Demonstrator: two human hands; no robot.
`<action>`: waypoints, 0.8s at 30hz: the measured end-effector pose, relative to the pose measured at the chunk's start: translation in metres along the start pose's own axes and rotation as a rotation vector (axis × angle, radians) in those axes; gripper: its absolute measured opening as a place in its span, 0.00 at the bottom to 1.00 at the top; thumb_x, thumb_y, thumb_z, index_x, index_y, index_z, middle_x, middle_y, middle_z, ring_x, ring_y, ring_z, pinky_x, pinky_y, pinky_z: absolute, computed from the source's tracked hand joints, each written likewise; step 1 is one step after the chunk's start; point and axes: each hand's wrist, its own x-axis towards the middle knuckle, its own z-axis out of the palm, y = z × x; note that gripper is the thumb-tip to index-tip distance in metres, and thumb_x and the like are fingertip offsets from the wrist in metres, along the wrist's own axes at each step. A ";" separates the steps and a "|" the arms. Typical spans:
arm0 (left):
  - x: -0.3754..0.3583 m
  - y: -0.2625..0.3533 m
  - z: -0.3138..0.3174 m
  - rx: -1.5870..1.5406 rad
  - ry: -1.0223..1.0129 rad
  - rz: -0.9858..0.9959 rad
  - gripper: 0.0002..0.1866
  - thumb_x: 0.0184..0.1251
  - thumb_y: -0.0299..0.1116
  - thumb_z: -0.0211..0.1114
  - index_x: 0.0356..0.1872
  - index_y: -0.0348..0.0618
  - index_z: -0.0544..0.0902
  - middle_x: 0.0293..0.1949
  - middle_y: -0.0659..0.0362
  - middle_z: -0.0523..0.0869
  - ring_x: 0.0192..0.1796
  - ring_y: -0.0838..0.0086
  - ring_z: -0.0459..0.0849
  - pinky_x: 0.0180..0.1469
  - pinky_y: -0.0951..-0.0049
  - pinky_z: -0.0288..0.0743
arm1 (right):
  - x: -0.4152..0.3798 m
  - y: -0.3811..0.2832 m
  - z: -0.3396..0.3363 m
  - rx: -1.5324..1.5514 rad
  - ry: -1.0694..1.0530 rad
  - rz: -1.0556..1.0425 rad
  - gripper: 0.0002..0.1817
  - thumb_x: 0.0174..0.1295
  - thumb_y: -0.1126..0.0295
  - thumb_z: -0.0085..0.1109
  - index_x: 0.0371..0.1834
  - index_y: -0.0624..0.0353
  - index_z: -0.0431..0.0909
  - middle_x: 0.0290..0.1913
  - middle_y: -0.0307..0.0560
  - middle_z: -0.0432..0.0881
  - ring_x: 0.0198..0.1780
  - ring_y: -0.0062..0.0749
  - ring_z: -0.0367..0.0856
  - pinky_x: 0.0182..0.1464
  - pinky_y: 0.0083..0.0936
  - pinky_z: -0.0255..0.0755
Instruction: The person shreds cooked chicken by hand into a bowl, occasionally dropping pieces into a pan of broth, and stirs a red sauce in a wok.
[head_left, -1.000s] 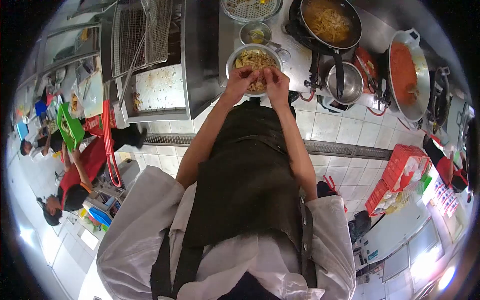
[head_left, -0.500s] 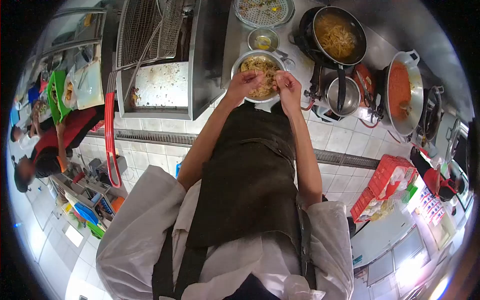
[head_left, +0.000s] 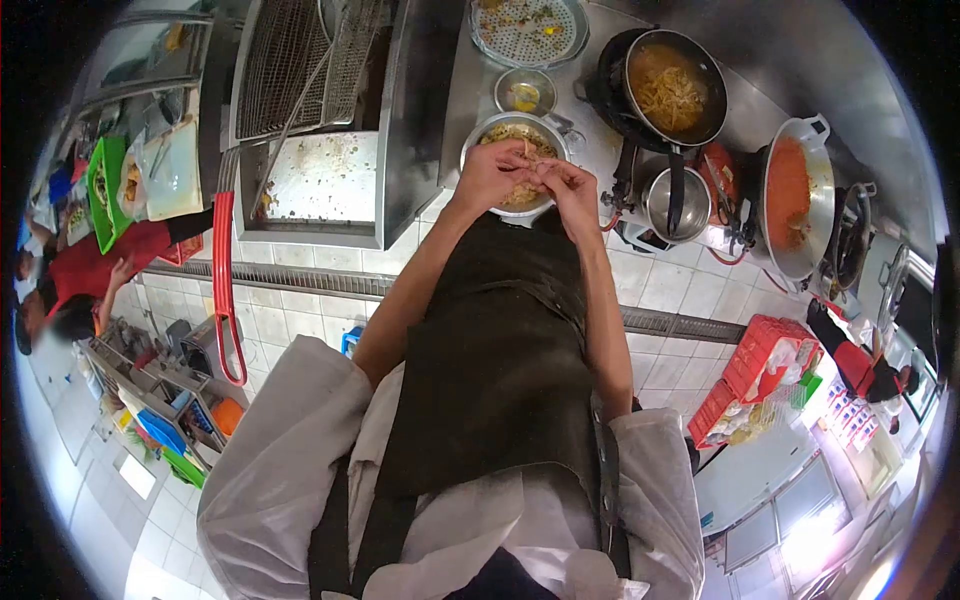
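My left hand [head_left: 492,175] and my right hand [head_left: 572,195] meet over the near part of a metal bowl [head_left: 471,150]. Their fingertips are pinched together around something small that I cannot make out. Inside the bowl lies a crumbly, yellow-brown food mix [head_left: 513,132], partly covered by my hands. Just beyond stands a smaller metal bowl [head_left: 541,80] with yellow contents. A round perforated tray [head_left: 515,38] with food scraps sits farther back.
On the right, a black pan [head_left: 708,130] holds strips of food in liquid. Near it are a steel pot [head_left: 657,205] and a wide pan of red sauce [head_left: 787,195]. A fryer [head_left: 320,180] with wire baskets stands left. Co-workers are at both sides, one in a red garment [head_left: 125,255].
My hands have come together over the bowl, fingertips now meeting where there was a gap. The co-worker on the left has shifted position, and the view has turned slightly.
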 end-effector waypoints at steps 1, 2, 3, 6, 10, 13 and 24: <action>0.003 0.007 0.001 0.021 -0.021 0.014 0.19 0.50 0.23 0.73 0.46 0.34 0.82 0.35 0.53 0.88 0.40 0.77 0.87 0.44 0.77 0.80 | 0.000 -0.008 -0.005 -0.029 -0.031 0.006 0.09 0.64 0.75 0.57 0.45 0.68 0.81 0.34 0.42 0.83 0.34 0.20 0.80 0.38 0.16 0.73; 0.005 0.015 0.002 0.040 -0.043 0.027 0.20 0.49 0.24 0.74 0.46 0.35 0.83 0.35 0.54 0.89 0.41 0.77 0.87 0.44 0.77 0.79 | -0.001 -0.021 -0.009 -0.058 -0.061 0.015 0.09 0.64 0.76 0.57 0.44 0.68 0.81 0.34 0.42 0.84 0.34 0.20 0.80 0.38 0.16 0.73; 0.007 0.023 0.005 0.059 -0.065 0.038 0.21 0.49 0.26 0.75 0.47 0.36 0.83 0.35 0.55 0.89 0.41 0.78 0.86 0.44 0.77 0.79 | -0.003 -0.034 -0.015 -0.087 -0.090 0.024 0.09 0.63 0.76 0.57 0.44 0.69 0.81 0.34 0.42 0.84 0.34 0.19 0.80 0.39 0.16 0.73; 0.028 0.058 0.024 -0.038 -0.151 0.040 0.20 0.50 0.26 0.74 0.46 0.35 0.82 0.35 0.55 0.89 0.41 0.77 0.86 0.44 0.76 0.79 | -0.006 -0.085 -0.030 -0.288 -0.054 -0.153 0.10 0.57 0.78 0.60 0.42 0.67 0.83 0.31 0.38 0.84 0.32 0.16 0.78 0.37 0.15 0.71; 0.090 0.103 0.073 -0.079 -0.320 0.245 0.17 0.53 0.24 0.71 0.46 0.34 0.82 0.33 0.54 0.88 0.38 0.75 0.87 0.43 0.76 0.79 | 0.011 -0.132 -0.085 -0.414 0.139 -0.265 0.11 0.56 0.76 0.58 0.42 0.67 0.83 0.27 0.36 0.83 0.28 0.14 0.75 0.32 0.16 0.71; 0.137 0.126 0.103 0.187 -0.328 0.301 0.18 0.52 0.27 0.72 0.45 0.34 0.82 0.34 0.51 0.88 0.36 0.74 0.87 0.41 0.75 0.79 | 0.045 -0.154 -0.158 -0.578 0.235 -0.427 0.11 0.59 0.74 0.57 0.42 0.69 0.82 0.28 0.37 0.83 0.28 0.15 0.75 0.32 0.15 0.70; 0.279 0.093 0.194 0.840 -0.581 0.535 0.18 0.50 0.26 0.64 0.45 0.40 0.83 0.38 0.49 0.87 0.43 0.59 0.87 0.47 0.61 0.79 | 0.165 -0.157 -0.273 -1.113 0.229 -0.503 0.13 0.67 0.62 0.51 0.43 0.59 0.81 0.38 0.61 0.82 0.43 0.57 0.81 0.44 0.45 0.74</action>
